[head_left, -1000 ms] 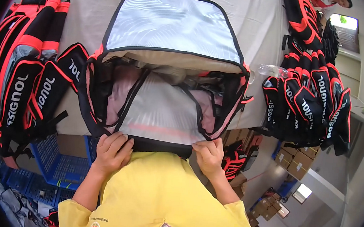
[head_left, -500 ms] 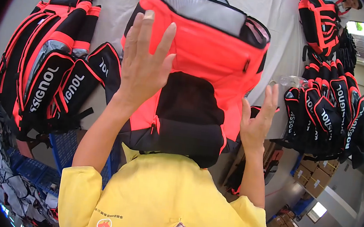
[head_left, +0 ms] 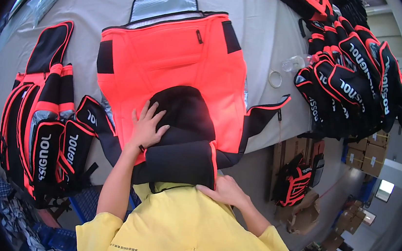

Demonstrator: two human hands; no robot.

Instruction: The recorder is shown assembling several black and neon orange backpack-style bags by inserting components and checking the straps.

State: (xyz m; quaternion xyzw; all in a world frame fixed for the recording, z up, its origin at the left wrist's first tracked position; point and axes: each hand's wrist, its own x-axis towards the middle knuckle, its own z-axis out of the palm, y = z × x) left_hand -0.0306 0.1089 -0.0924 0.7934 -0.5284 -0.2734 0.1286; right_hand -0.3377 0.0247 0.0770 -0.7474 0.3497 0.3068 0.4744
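A grey cloth-covered table [head_left: 264, 39] fills the upper view, with a workshop floor below its right edge. One large orange bag [head_left: 177, 69] with black panels lies flat across the middle of the table, its silver-lined flap [head_left: 162, 4] open at the far end and its black lower part hanging over the near edge. The left hand [head_left: 147, 128] rests flat on the bag where orange meets black, fingers spread wide, gripping nothing. The right hand [head_left: 226, 191] lies palm-down at the bag's black bottom edge against the yellow shirt [head_left: 185, 231], fingers loosely together. One stack of black-and-orange bags [head_left: 44, 124] with white lettering sits at the left, a second stack [head_left: 357, 83] at the right. One tape ring [head_left: 275, 78] lies beside the right stack. Several brown cardboard boxes [head_left: 369, 153] stand stacked on the floor at the right, and one more black-and-orange bag [head_left: 295, 182] sits below the table.
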